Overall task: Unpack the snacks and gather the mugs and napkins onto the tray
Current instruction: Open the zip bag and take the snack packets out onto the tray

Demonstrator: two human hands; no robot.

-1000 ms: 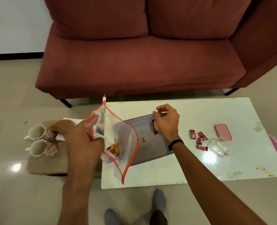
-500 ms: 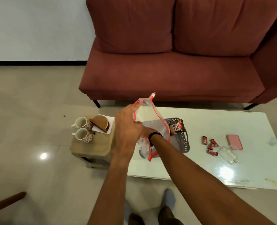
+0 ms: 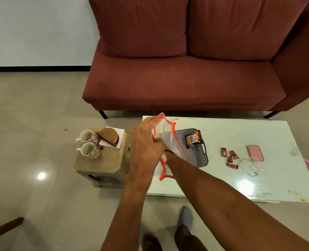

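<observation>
My left hand (image 3: 144, 149) grips the rim of a clear zip bag (image 3: 170, 140) with a red edge, held over the left end of the grey tray (image 3: 203, 156). My right forearm reaches into the bag; the right hand is hidden behind my left hand and inside the bag. A dark peanut packet (image 3: 192, 141) lies on the tray. Two floral mugs (image 3: 88, 144) stand on a low stool (image 3: 103, 160) to the left, beside a brown half-round napkin holder (image 3: 108, 137) on white napkins (image 3: 118, 135).
Small red candies (image 3: 230, 157), a pink lid (image 3: 255, 152) and a clear container (image 3: 249, 165) lie on the white table (image 3: 259, 183) right of the tray. A red sofa (image 3: 186, 69) stands behind the table. My feet are at the table's front edge.
The peanut packet has left my right hand and lies on the tray. My right hand has gone into the bag. The view has swung left and pulled back.
</observation>
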